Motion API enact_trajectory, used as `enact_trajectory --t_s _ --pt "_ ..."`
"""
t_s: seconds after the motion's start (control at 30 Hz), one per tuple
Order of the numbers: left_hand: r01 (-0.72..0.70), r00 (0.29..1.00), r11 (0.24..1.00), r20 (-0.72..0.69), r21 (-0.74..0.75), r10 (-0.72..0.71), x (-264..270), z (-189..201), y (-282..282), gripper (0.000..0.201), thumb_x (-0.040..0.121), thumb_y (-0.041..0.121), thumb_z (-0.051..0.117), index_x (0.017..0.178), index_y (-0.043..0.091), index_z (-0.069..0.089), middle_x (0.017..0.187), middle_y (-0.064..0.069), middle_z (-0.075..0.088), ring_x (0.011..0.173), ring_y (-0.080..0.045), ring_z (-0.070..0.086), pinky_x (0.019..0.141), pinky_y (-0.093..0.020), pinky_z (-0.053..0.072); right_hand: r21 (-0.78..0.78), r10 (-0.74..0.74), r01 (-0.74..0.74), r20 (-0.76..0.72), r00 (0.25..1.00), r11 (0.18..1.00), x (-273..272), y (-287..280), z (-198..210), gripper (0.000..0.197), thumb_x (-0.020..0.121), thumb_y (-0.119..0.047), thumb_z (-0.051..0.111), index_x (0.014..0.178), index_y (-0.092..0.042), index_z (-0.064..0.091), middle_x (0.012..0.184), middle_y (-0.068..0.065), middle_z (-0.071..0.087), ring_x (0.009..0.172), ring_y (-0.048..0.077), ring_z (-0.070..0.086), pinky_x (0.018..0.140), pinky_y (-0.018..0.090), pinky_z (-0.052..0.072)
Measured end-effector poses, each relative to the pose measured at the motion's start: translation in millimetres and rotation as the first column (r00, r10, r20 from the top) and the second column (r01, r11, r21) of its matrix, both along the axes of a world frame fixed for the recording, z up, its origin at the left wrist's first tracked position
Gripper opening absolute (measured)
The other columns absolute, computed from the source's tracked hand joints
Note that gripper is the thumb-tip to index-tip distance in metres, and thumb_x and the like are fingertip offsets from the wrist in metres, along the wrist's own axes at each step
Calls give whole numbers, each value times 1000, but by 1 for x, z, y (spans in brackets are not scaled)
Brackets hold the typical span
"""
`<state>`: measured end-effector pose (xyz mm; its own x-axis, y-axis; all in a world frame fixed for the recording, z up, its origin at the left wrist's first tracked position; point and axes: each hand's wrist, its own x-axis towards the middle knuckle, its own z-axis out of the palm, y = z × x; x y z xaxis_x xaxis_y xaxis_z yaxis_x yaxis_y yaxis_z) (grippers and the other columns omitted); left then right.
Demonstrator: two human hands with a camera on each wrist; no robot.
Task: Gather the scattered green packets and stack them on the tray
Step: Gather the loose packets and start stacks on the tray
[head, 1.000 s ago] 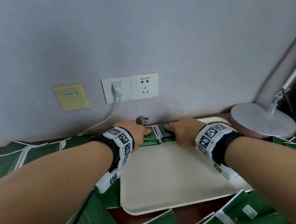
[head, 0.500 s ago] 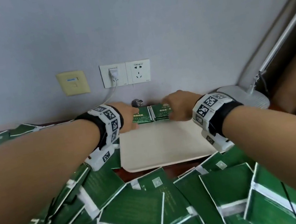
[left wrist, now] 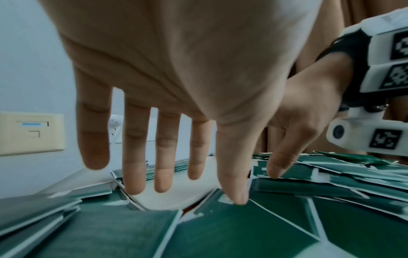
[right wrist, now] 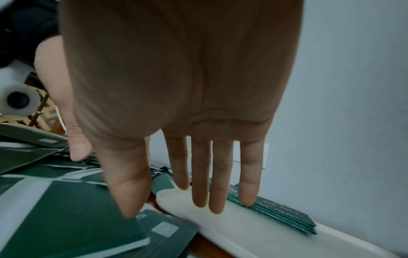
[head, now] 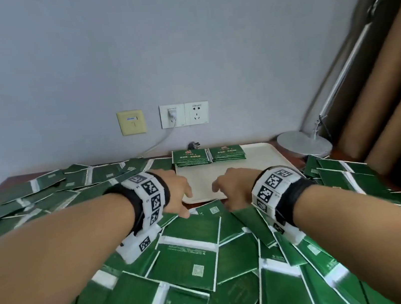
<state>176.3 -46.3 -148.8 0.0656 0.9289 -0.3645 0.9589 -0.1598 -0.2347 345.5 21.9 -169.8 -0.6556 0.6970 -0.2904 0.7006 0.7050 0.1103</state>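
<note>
Glossy flat green packets littered the near table; two neat stacks sat at the far edge of the smooth cream tray. Both hands had drawn back from those stacks. The wrist views showed the left hand and right hand with fingers straight, spread, holding nothing.

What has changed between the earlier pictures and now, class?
Both hands let go of the stacked packets and drew back toward the person. The left hand and the right hand now reach, fingers straight, over the scattered packets at the tray's near edge. The stacks stayed at its far edge.
</note>
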Motion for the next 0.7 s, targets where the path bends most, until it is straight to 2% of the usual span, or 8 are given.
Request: enact_trajectory --t_s 0.07,0.13,0.3,0.4,0.47,0.53,0.6,0.7 --pt "17 1000 1000 20 -21 -16 6 -8 -12 62 86 60 66 140 37 50 133 5 58 118 -21 53 79 -32 40 -22 14 -14 27 1000 1000 1 -19 -6 44 79 -26 73 119 -10 61 99 9 63 102 32 61 87 45 56" --pt "37 999 999 32 -29 -36 13 -16 -23 58 85 56 69 137 35 53 132 2 58 118 -22 53 80 -31 40 -35 16 -14 43 999 999 3 -37 -8 44 79 -29 77 115 -10 62 98 9 60 101 32 61 87 46 55" --pt "8 1000 999 19 -43 -7 24 -37 -32 38 85 47 74 114 25 64 119 -2 60 109 -25 59 87 -35 50 -53 18 -14 74 997 999 11 -60 -20 55 81 -37 78 126 -11 61 110 11 67 104 31 62 90 45 55" --pt "-10 999 999 36 -37 12 23 -45 -32 31 84 40 76 104 21 61 113 -5 62 97 -25 61 81 -34 52 -39 36 -35 46 998 999 15 -60 -27 53 84 -40 75 127 -13 62 108 10 69 105 32 62 90 44 54" --pt "-17 998 1000 55 -21 18 21 -49 -34 40 85 36 76 114 18 57 117 -6 60 91 -24 56 75 -30 46 -42 28 -27 26 999 999 15 -55 -28 53 84 -40 75 128 -14 61 110 10 68 106 32 61 91 42 53" --pt "-12 996 1000 91 1 12 18 -51 -34 55 84 34 78 128 17 49 123 -6 58 96 -25 55 75 -30 41 -57 5 -5 -5 1000 998 12 -51 -29 54 82 -39 78 128 -16 59 112 10 67 106 31 61 90 39 52" --pt "1 994 999 112 41 -6 15 -55 -30 69 80 34 81 136 19 43 127 -6 57 107 -26 57 80 -32 43 -53 -1 0 -27 1000 999 7 -49 -30 56 79 -38 81 126 -16 58 114 11 65 106 32 61 87 36 50" --pt "-6 995 997 97 81 -2 14 -57 -23 80 75 40 85 138 20 39 123 -7 56 110 -28 56 84 -38 47 -20 3 -3 -18 1000 1000 0 -47 -30 62 76 -39 83 126 -13 56 114 12 62 101 31 63 85 36 52"
